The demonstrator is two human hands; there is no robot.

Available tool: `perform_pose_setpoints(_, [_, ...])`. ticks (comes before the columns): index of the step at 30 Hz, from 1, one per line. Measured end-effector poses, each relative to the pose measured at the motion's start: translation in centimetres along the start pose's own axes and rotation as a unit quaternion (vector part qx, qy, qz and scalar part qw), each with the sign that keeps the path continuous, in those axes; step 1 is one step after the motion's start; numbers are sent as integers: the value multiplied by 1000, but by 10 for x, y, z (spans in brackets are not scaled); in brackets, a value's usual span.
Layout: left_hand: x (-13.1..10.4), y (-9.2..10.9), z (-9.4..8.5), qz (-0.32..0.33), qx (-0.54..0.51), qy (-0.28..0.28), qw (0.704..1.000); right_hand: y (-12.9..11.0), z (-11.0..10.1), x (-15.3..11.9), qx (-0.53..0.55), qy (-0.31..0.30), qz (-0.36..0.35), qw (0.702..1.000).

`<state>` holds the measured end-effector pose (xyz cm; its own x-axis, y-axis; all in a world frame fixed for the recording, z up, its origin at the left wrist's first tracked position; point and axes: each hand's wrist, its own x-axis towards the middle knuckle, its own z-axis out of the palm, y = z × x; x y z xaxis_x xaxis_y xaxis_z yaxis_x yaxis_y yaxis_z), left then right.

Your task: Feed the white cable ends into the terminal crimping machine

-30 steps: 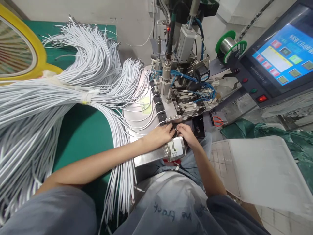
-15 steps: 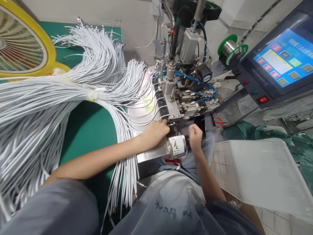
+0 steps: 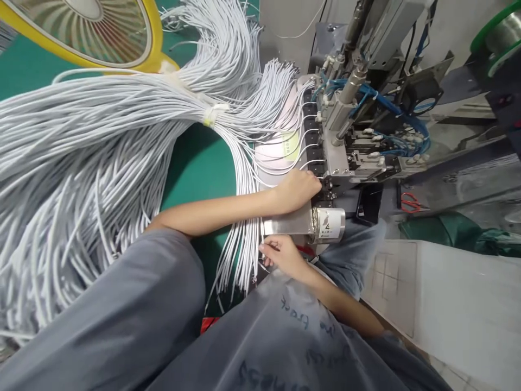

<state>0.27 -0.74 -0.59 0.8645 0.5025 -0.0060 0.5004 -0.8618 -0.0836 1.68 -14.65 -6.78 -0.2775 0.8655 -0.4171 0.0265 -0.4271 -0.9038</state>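
My left hand [image 3: 299, 190] is closed at the front end of the machine's black cable holder [image 3: 313, 144], where a white cable [image 3: 266, 184] runs under it; its fingertips are mostly hidden. Below it, my right hand [image 3: 283, 255] pinches the end of one white cable beside the hanging strands [image 3: 244, 244]. The large tied bundle of white cables [image 3: 142, 103] lies to the left. Several of its cables curve into slots along the holder. Between my hands and my lap sits a metal cylinder with a white label [image 3: 330, 224].
The machine's metal head with blue air hoses [image 3: 374, 98] stands beyond my hands. A yellow fan [image 3: 157, 32] is at upper left, over the green tabletop [image 3: 199, 157]. To the right are a black phone [image 3: 369, 203], red-handled scissors [image 3: 410, 202] and a whitish plastic bin [image 3: 459, 293].
My right hand has moved left from beside the labelled cylinder to the hanging cable ends and now pinches one. My left hand stays at the holder. The view has shifted.
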Motion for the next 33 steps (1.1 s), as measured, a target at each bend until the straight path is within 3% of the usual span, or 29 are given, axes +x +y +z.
perform_pose_setpoints(4, [-3,6,-7,-14,-10,21,1000,-18,-23,-23,-207,107,-48,971])
perform_pose_setpoints(7, [-10,15,-18,28,-54,71,996,-31,-55,-35,-304,171,-57,935])
perform_pose_setpoints(9, [-15,20,-24,61,-88,91,990,-38,-79,-37,-309,206,-57,927])
perform_pose_setpoints(12, [-18,21,-24,80,-117,72,987,-46,-112,-30,-277,256,-86,922])
perform_pose_setpoints(15, [-13,14,-16,84,-125,50,987,-51,-130,-17,-190,316,-120,922])
perform_pose_setpoints(19, [-1,-1,-8,88,-150,85,981,-54,-136,-1,-1,371,-183,910])
perform_pose_setpoints(23, [4,-9,-8,100,-192,153,964,-55,-132,9,109,351,-232,901])
perform_pose_setpoints(29, [4,-11,-9,124,-238,196,943,-55,-128,13,54,366,-323,871])
perform_pose_setpoints(33, [7,-11,-5,126,-244,219,936,-57,-123,11,8,412,-323,852])
